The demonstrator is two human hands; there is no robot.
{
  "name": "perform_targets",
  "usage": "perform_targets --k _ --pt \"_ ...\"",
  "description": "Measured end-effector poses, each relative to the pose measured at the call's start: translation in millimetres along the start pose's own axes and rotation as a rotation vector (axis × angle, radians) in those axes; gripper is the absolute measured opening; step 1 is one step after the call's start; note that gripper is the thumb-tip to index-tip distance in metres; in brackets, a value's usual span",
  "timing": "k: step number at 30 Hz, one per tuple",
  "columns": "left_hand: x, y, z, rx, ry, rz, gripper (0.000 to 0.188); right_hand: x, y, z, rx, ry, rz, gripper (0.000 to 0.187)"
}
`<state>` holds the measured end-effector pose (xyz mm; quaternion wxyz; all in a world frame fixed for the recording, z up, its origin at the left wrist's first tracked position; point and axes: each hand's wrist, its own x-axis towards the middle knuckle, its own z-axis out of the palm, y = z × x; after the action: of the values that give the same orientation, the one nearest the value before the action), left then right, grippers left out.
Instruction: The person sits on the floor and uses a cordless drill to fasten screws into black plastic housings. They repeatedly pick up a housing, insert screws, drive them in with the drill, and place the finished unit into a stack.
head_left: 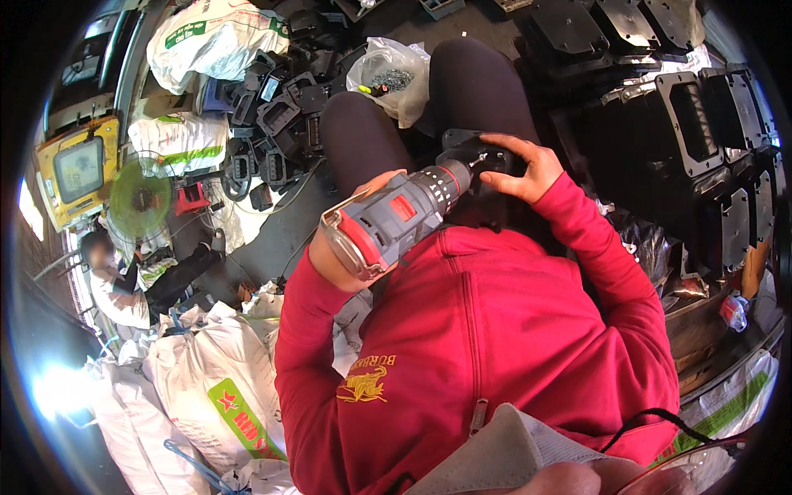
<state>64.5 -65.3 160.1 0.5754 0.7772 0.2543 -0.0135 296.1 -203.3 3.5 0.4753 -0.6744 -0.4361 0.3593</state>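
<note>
My left hand (332,261) is wrapped round a grey and red cordless drill (398,213), mostly hidden behind its body. The drill's chuck points right and away, toward a black plastic part (464,142) over my lap. My right hand (536,172) grips that part at its right edge, thumb and forefinger apart around it. The bit's tip is close to the part; whether it touches a screw there I cannot make out. Beyond my knees sits a clear plastic bag (412,106) with a heap of small metal screws (394,79) in it.
Black plastic housings (280,111) lie piled at the far left; larger black housings (689,124) are stacked at right. White sacks (194,363) stand at lower left. A green fan (140,196), a yellow-framed display (80,169) and a seated person (124,285) are at left.
</note>
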Motion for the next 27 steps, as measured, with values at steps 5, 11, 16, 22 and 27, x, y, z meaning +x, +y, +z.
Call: perform_targets --k 5,11,16,22,27 --pt "18.7 5.4 3.6 0.387 -0.030 0.058 0.066 1.8 4.8 -0.6 -0.065 0.013 -0.061 0.057" --pt "25.2 12.2 -3.5 0.473 -0.124 0.036 0.071 2.8 6.1 0.3 -0.090 0.025 -0.076 0.057" --pt "31.3 3.1 -5.9 0.243 -0.176 -0.191 0.072 1.4 4.6 1.1 -0.129 0.041 -0.082 0.058" --pt "47.6 -0.8 0.5 -0.010 -0.237 -0.413 0.043 1.8 4.6 0.7 -0.134 0.028 -0.074 0.058" --pt "48.8 12.2 1.9 -0.419 -0.192 -0.452 0.028 3.7 7.2 0.8 -0.124 0.026 -0.090 0.058"
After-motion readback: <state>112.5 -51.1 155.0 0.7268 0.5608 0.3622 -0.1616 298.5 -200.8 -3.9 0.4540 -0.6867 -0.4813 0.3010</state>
